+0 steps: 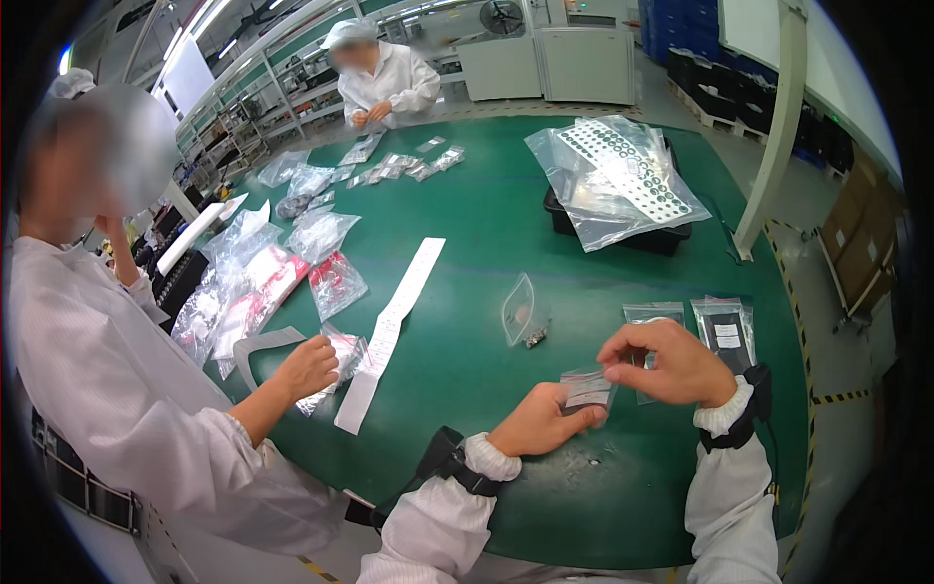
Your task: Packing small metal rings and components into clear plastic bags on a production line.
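Between my two hands is a small clear zip bag (588, 389) with a pale label and something dark inside. My left hand (547, 420) grips its lower left side, thumb across the front. At the bag's upper right corner my right hand (665, 362) pinches the edge with thumb and forefinger. Behind my right hand lies another clear zip bag (654, 311), partly covered by it. To its right is a zip bag with a dark flat content (724, 331) and white labels. Beyond my left hand an open clear bag (523, 310) lies beside small metal parts (534, 338).
A long white paper strip (394, 313) lies left of centre. Many plastic bags (255, 277) are heaped along the left. A black tray (632, 234) at the back right carries bags and a sheet of round pieces. A co-worker's hand (309, 368) is at left; another person stands across the table.
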`<control>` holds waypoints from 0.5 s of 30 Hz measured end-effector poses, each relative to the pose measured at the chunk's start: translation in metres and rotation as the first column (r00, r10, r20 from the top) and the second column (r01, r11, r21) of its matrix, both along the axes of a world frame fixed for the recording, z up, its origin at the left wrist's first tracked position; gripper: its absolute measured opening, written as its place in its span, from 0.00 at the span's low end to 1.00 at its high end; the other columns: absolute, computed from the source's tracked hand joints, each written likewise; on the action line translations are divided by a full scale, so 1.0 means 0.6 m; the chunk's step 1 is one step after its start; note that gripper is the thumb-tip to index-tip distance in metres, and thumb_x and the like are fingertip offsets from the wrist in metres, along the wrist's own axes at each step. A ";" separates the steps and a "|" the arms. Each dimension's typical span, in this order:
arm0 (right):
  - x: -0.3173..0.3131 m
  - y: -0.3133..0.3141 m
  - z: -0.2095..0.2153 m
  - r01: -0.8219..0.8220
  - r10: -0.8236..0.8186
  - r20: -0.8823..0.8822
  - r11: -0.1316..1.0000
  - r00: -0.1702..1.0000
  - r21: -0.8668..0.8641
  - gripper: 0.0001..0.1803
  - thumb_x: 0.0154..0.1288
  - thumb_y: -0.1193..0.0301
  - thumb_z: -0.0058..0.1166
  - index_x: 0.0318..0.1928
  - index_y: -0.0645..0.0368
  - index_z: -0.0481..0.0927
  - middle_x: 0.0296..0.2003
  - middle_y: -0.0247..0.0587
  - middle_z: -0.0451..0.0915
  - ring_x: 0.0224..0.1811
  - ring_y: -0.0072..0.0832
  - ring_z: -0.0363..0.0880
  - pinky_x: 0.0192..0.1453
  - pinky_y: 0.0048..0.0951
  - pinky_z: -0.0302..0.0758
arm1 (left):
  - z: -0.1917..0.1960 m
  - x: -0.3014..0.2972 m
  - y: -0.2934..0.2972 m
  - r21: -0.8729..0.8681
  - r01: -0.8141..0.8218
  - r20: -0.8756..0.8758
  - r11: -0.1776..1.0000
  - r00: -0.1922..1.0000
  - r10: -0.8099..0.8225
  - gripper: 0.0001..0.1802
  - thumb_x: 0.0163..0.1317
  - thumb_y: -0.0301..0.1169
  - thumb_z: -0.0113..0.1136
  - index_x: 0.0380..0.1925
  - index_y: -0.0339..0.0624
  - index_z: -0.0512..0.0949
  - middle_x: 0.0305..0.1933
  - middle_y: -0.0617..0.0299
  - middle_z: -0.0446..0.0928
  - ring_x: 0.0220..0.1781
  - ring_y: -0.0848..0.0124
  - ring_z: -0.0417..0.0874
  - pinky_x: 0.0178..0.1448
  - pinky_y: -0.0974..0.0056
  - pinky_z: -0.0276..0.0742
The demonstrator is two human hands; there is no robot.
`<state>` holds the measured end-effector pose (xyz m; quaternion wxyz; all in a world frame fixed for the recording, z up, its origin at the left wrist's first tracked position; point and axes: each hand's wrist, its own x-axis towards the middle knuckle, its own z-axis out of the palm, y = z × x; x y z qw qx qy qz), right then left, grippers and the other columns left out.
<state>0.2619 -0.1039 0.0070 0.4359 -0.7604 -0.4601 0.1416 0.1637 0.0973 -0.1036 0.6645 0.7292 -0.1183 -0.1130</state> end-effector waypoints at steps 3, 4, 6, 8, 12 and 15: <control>-0.002 0.003 -0.004 0.017 -0.017 0.035 1.000 0.999 0.007 0.08 0.64 0.72 0.64 0.40 0.63 0.85 0.26 0.36 0.84 0.27 0.22 0.79 0.32 0.26 0.75 | 0.013 -0.004 -0.002 -0.063 0.008 -0.087 0.998 0.996 -0.014 0.14 0.70 0.31 0.63 0.52 0.37 0.81 0.42 0.61 0.84 0.40 0.75 0.83 0.43 0.68 0.82; -0.002 0.005 -0.004 0.046 -0.045 0.045 0.999 0.998 -0.026 0.08 0.65 0.72 0.63 0.39 0.64 0.85 0.25 0.37 0.83 0.26 0.21 0.78 0.31 0.25 0.74 | 0.022 -0.005 -0.001 -0.070 0.009 -0.090 0.998 0.996 -0.015 0.14 0.70 0.31 0.63 0.52 0.37 0.81 0.42 0.61 0.84 0.40 0.75 0.83 0.43 0.68 0.82; 0.002 0.016 -0.013 0.150 -0.149 -0.028 0.988 0.988 0.024 0.08 0.65 0.72 0.63 0.38 0.65 0.85 0.25 0.36 0.82 0.26 0.19 0.77 0.31 0.24 0.73 | 0.042 -0.013 0.011 -0.239 -0.027 -0.185 0.971 0.983 -0.018 0.17 0.71 0.28 0.62 0.57 0.35 0.77 0.49 0.54 0.84 0.45 0.67 0.87 0.47 0.64 0.85; 0.014 0.011 -0.021 0.281 -0.276 -0.084 0.957 0.958 0.065 0.08 0.66 0.72 0.62 0.37 0.66 0.85 0.25 0.34 0.81 0.26 0.16 0.76 0.30 0.23 0.72 | 0.048 -0.008 0.019 -0.351 -0.046 -0.240 0.935 0.970 -0.043 0.23 0.70 0.25 0.61 0.63 0.33 0.71 0.54 0.46 0.83 0.49 0.63 0.87 0.50 0.62 0.85; 0.023 0.009 -0.022 0.391 -0.340 -0.254 0.902 0.905 0.184 0.09 0.66 0.71 0.63 0.34 0.67 0.84 0.25 0.30 0.81 0.27 0.13 0.74 0.31 0.20 0.70 | 0.047 -0.010 0.019 -0.406 -0.100 -0.183 0.908 0.983 0.026 0.26 0.68 0.20 0.61 0.65 0.29 0.69 0.56 0.40 0.81 0.53 0.60 0.86 0.52 0.61 0.85; 0.021 0.011 -0.019 0.400 -0.338 -0.282 0.893 0.898 0.204 0.09 0.66 0.72 0.63 0.34 0.66 0.83 0.26 0.30 0.81 0.27 0.12 0.74 0.32 0.19 0.71 | 0.041 -0.010 0.019 -0.421 -0.122 -0.197 0.899 0.980 0.041 0.26 0.67 0.19 0.61 0.65 0.30 0.69 0.56 0.41 0.81 0.53 0.61 0.86 0.52 0.61 0.85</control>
